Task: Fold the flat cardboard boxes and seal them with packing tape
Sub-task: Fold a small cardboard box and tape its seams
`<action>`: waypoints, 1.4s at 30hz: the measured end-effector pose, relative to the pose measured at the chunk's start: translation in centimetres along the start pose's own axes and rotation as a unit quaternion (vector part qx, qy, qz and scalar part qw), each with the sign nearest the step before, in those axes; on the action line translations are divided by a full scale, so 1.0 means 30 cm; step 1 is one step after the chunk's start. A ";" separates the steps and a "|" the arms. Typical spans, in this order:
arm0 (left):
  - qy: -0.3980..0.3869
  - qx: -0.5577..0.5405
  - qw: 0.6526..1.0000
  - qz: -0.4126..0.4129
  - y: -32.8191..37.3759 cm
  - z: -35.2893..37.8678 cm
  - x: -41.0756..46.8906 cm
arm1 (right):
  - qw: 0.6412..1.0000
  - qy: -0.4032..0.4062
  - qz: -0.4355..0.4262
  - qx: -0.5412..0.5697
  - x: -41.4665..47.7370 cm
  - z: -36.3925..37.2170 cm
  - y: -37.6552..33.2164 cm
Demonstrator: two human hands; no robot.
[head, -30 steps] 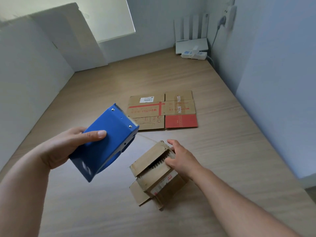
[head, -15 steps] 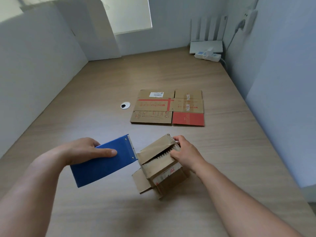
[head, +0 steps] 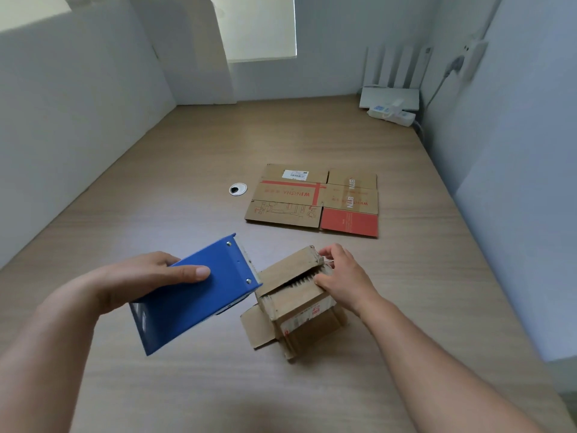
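Observation:
A small brown cardboard box (head: 299,307) stands folded up on the wooden table, its top flaps nearly closed and one side flap hanging out at the lower left. My right hand (head: 343,279) rests on the top flaps, fingers curled over their far edge. My left hand (head: 137,279) grips a blue tape dispenser (head: 196,295), whose toothed front end almost touches the box's left top corner. A flat unfolded box (head: 315,200) with red print lies farther back on the table.
The wooden table (head: 187,385) is walled in by white panels on the left and right. A round cable hole (head: 238,189) sits left of the flat box. A white router (head: 390,95) and power strip (head: 392,114) stand in the far right corner.
My left hand has lowered the blue dispenser and brought its front end up to the box's left top corner. My right hand has stayed on the box flaps.

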State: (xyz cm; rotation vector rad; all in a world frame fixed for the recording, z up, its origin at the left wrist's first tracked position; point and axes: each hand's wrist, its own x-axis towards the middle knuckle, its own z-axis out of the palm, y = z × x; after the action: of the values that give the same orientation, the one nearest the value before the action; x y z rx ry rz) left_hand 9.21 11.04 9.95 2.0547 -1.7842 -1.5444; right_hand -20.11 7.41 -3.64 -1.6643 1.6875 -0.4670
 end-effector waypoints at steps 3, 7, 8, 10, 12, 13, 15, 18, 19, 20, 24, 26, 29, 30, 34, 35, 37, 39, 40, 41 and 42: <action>-0.004 -0.015 1.000 0.001 -0.016 0.009 -0.006 | 1.000 -0.001 -0.006 -0.008 -0.005 -0.003 0.002; 0.003 0.021 0.999 -0.028 -0.043 0.041 0.007 | 0.999 0.018 -0.039 -0.030 -0.017 0.006 0.003; 0.009 0.032 0.999 -0.040 -0.052 0.051 0.014 | 0.998 0.023 -0.042 -0.035 -0.019 0.008 0.004; 0.026 0.038 0.997 -0.056 -0.073 0.076 0.033 | 0.998 0.031 -0.040 -0.024 -0.019 0.014 0.005; 0.041 0.029 0.997 -0.060 -0.093 0.107 0.061 | 0.999 0.032 -0.026 0.013 -0.017 0.015 0.003; 0.047 0.026 0.997 -0.061 -0.102 0.125 0.077 | 0.999 0.030 -0.020 0.030 -0.018 0.013 0.001; 0.053 0.031 0.996 -0.062 -0.112 0.156 0.107 | 0.999 0.022 -0.010 0.048 -0.018 0.007 -0.004; 0.049 0.040 0.996 -0.063 -0.119 0.175 0.141 | 0.999 0.011 -0.014 0.046 -0.019 0.005 -0.001; 0.046 0.040 0.996 -0.063 -0.122 0.174 0.147 | 0.999 0.005 -0.020 0.041 -0.020 0.006 0.000; 0.044 0.042 0.996 -0.063 -0.123 0.171 0.151 | 0.999 -0.004 -0.027 0.032 -0.019 0.005 0.002; 0.032 0.045 0.997 -0.063 -0.129 0.161 0.166 | 0.997 -0.057 -0.047 0.007 -0.004 -0.018 0.004; 0.030 0.050 0.996 -0.066 -0.126 0.159 0.169 | 0.996 -0.065 -0.055 0.001 0.002 -0.025 0.007; 0.028 0.057 0.995 -0.071 -0.127 0.158 0.172 | 0.997 -0.048 -0.054 0.012 0.003 -0.024 0.011; 0.028 0.058 0.995 -0.072 -0.129 0.156 0.173 | 0.998 -0.047 -0.052 0.011 0.004 -0.024 0.012; 0.018 0.062 0.995 -0.071 -0.143 0.146 0.166 | 0.998 -0.039 -0.033 0.036 0.016 -0.017 0.015; 0.017 0.062 0.995 -0.071 -0.147 0.145 0.162 | 0.998 -0.029 -0.026 0.044 0.020 -0.015 0.012; 0.023 0.055 0.996 -0.072 -0.157 0.146 0.152 | 0.999 -0.014 -0.019 0.031 0.024 -0.007 0.006; 0.027 0.049 0.996 -0.072 -0.167 0.147 0.144 | 1.000 -0.003 -0.020 0.011 0.023 0.003 0.001; 0.028 0.047 0.996 -0.072 -0.171 0.148 0.141 | 1.000 0.003 -0.020 0.001 0.023 0.010 -0.001; 0.028 0.044 0.996 -0.073 -0.174 0.150 0.139 | 1.000 0.008 -0.018 -0.007 0.022 0.017 -0.002; 0.027 0.042 0.996 -0.074 -0.177 0.153 0.137 | 1.000 0.012 -0.013 -0.013 0.021 0.023 -0.005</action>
State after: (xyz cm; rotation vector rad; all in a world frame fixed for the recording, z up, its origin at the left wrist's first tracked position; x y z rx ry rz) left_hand 9.57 12.32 1.93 2.2917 -1.7444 -1.4548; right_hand -19.47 6.95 -4.16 -1.7078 1.6984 -0.4814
